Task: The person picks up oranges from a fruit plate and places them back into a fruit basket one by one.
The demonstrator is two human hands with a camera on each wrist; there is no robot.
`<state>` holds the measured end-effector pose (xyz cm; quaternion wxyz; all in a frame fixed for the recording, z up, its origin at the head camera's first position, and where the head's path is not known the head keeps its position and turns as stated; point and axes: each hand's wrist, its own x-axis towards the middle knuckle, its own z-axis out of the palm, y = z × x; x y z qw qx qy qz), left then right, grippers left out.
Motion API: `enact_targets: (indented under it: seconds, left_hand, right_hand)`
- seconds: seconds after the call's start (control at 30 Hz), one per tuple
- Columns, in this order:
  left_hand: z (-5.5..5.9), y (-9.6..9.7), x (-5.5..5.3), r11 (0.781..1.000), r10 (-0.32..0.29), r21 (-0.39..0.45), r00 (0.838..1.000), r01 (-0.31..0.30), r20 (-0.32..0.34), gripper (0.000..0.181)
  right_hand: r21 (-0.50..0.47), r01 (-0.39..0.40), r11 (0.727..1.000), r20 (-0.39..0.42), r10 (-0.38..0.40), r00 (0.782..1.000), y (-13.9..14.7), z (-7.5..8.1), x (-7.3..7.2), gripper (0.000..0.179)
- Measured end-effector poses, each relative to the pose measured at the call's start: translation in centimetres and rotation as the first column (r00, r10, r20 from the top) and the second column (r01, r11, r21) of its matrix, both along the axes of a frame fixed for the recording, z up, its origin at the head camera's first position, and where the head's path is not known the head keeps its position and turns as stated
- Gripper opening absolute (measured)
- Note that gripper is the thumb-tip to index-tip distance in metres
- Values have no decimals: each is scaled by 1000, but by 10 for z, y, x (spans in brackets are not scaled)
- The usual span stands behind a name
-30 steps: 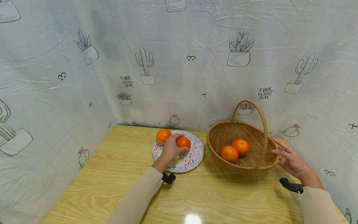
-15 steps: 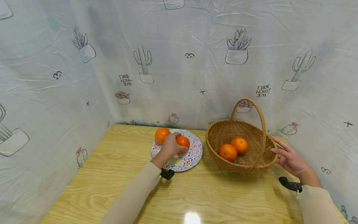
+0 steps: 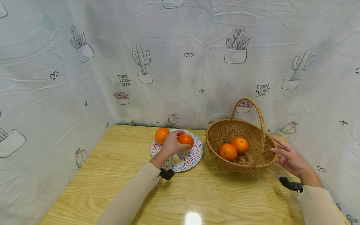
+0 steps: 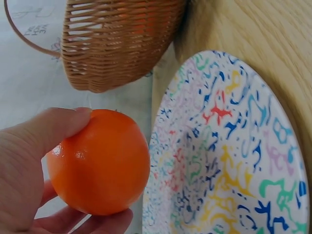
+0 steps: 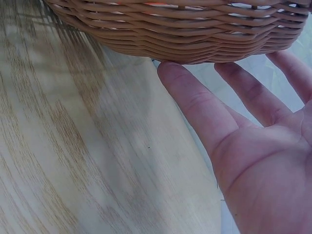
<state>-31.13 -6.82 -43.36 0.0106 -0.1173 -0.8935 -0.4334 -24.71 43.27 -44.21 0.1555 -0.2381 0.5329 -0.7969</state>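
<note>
My left hand (image 3: 172, 143) grips an orange (image 3: 186, 142) between thumb and fingers, just above the speckled, multicoloured round plate (image 3: 187, 162). In the left wrist view that orange (image 4: 100, 163) shows a gap of air beside the plate (image 4: 243, 146). A second orange (image 3: 162, 135) sits at the plate's back left edge, partly behind the hand. To the right stands a wicker basket (image 3: 253, 137) with a tall handle, two oranges (image 3: 228, 152) inside. My right hand (image 3: 292, 161) touches the basket's right side with extended fingers; in the right wrist view its fingertips meet the woven wall (image 5: 195, 39).
The wooden table (image 3: 180, 193) reaches back to a pale curtain (image 3: 174, 62) printed with cacti, which also closes off the left side. The basket's arched handle (image 3: 260, 118) rises above its rim. A black wrist camera (image 3: 167, 174) sits on the left forearm.
My left hand has raised the orange slightly off the plate and a little to the right. The right hand stays at the basket. The head view has shifted slightly.
</note>
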Motion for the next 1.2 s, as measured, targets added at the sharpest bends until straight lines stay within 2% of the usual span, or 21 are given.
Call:
enact_targets:
  seconds: [0.23, 0.4, 0.63, 0.9, 1.2]
  left_hand:
    - [13, 3, 4, 999, -19, 39, 999, 20, -26, 68]
    - [26, 6, 7, 994, -37, 99, 999, 40, -25, 68]
    - [46, 14, 3, 983, -53, 177, 998, 56, -21, 68]
    - [68, 40, -3, 962, -104, 249, 994, 108, -30, 67]
    - [79, 78, -13, 964, -88, 249, 995, 96, -43, 65]
  right_hand:
    - [5, 4, 1000, -7, -4, 1000, 0, 0, 0, 62]
    - [-12, 1, 1000, 3, -1, 1000, 1, -1, -1, 62]
    - [-20, -13, 1000, 10, 13, 1000, 2, -1, -3, 62]
    - [-13, -14, 1000, 11, 14, 1000, 2, 1, -2, 64]
    - [-5, -16, 1000, 6, 16, 1000, 1, 3, -1, 63]
